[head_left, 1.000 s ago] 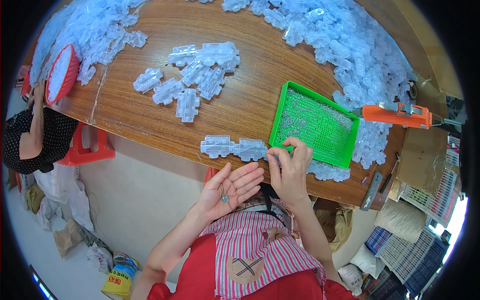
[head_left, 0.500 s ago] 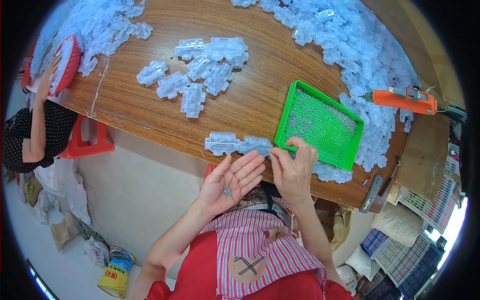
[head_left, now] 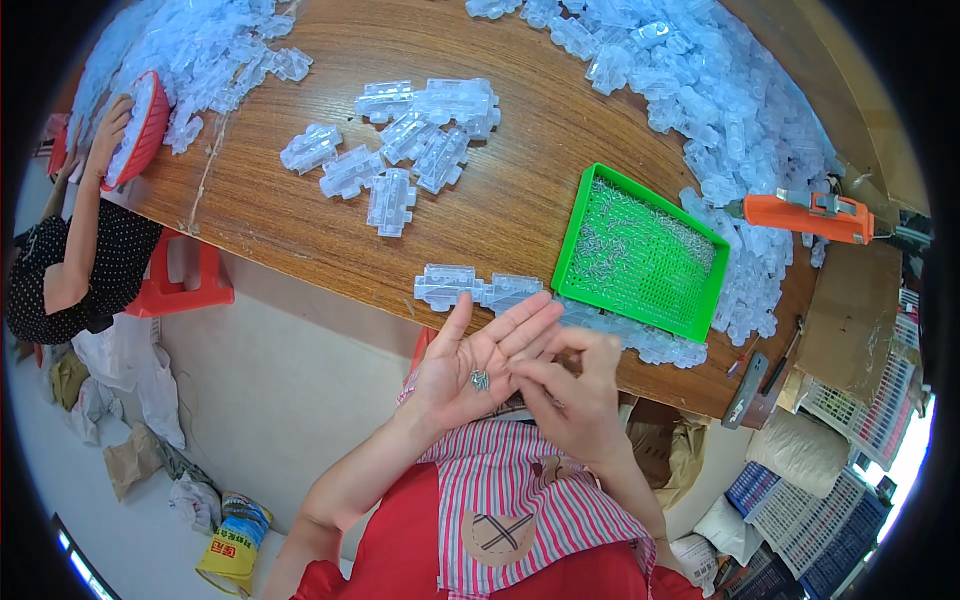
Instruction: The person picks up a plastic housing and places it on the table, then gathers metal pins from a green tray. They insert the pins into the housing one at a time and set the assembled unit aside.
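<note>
My left hand (head_left: 462, 362) is held palm up and flat at the table's near edge. A small heap of silvery screws (head_left: 480, 380) lies in its palm. Beside it my right hand (head_left: 582, 400) has its thumb and forefinger pinched together at the left palm's edge; what they hold, if anything, is too small to make out. Just beyond my fingers, two clear plastic housings (head_left: 446, 284) lie end to end along the edge. A green mesh tray (head_left: 632, 322) with many small screws stands to the right, on top of some clear pieces.
Several clear housings (head_left: 392, 202) sit mid-table. Large heaps of clear parts (head_left: 690, 90) cover the far right and far left. An orange power screwdriver (head_left: 810, 216) hangs at the right. At left, a co-worker's hand (head_left: 112, 125) reaches into a red basket (head_left: 152, 130).
My right hand has moved from beside the housings and tray down to my left palm. The left hand has shifted slightly right, still palm up with the screws.
</note>
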The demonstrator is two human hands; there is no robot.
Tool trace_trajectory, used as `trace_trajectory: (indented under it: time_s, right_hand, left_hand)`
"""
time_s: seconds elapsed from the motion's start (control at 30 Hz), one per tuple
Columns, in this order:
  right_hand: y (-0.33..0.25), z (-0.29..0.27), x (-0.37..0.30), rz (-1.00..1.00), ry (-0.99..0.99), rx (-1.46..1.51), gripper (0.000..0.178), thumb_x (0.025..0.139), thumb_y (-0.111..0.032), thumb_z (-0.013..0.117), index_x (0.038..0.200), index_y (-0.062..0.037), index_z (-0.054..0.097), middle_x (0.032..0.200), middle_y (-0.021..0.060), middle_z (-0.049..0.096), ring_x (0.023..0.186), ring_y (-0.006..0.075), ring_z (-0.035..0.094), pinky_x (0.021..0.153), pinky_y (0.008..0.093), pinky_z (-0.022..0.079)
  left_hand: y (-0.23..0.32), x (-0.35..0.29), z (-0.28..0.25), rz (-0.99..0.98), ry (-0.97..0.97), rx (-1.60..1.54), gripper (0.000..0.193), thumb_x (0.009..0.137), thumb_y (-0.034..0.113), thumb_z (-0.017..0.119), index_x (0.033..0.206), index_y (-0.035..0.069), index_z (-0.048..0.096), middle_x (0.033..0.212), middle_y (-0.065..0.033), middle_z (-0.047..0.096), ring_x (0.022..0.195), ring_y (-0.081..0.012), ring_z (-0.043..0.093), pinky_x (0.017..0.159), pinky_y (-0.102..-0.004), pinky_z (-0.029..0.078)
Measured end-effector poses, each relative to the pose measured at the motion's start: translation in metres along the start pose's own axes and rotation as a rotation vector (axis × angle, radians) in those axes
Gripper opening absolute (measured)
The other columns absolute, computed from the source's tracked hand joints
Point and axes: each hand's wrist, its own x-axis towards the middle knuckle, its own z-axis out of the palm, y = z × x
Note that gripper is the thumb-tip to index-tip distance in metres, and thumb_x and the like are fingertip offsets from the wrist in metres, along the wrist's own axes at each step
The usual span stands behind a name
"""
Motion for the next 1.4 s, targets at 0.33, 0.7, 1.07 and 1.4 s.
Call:
trace_trajectory:
  time_s: [0.33,0.7,1.07,1.4]
  right_hand:
    - [0.0,0.013,-0.01,-0.086,-0.063,-0.058,0.022,0.075,-0.015,0.073,0.097,-0.0146,0.07,0.106,0.0035,0.053,0.092,0.0233,0.048,0.077,0.0392,0.036]
    - [0.003,0.016,-0.005,0.004,-0.064,0.055,0.021,0.071,-0.012,0.077,0.089,-0.0115,0.066,0.104,0.0052,0.054,0.09,0.0256,0.05,0.075,0.0391,0.036]
    - [0.009,0.022,-0.012,0.041,0.047,0.108,0.024,0.07,-0.012,0.079,0.091,-0.0122,0.065,0.1,0.0039,0.054,0.089,0.0236,0.05,0.076,0.0389,0.035]
    - [0.003,0.011,-0.013,0.042,0.047,-0.013,0.028,0.069,-0.01,0.079,0.093,-0.0126,0.065,0.096,0.0038,0.054,0.084,0.0238,0.05,0.075,0.0392,0.036]
  left_hand:
    - [-0.008,0.008,0.01,-0.01,0.011,0.12,0.082,0.099,0.063,0.022,0.153,0.002,0.017,0.158,-0.0135,0.025,0.145,-0.0278,0.025,0.12,-0.0419,0.018]
    - [-0.007,0.011,0.009,-0.013,-0.003,0.104,0.081,0.099,0.062,0.022,0.153,0.002,0.017,0.158,-0.0139,0.024,0.143,-0.0274,0.029,0.118,-0.0413,0.021]
    - [-0.007,0.007,-0.002,-0.064,-0.03,0.082,0.078,0.1,0.06,0.023,0.153,0.002,0.018,0.156,-0.0136,0.029,0.138,-0.0267,0.038,0.116,-0.0419,0.028]
    - [-0.006,0.008,0.002,-0.074,-0.052,0.047,0.078,0.1,0.06,0.025,0.152,0.002,0.019,0.157,-0.0142,0.026,0.139,-0.0271,0.037,0.116,-0.04,0.028]
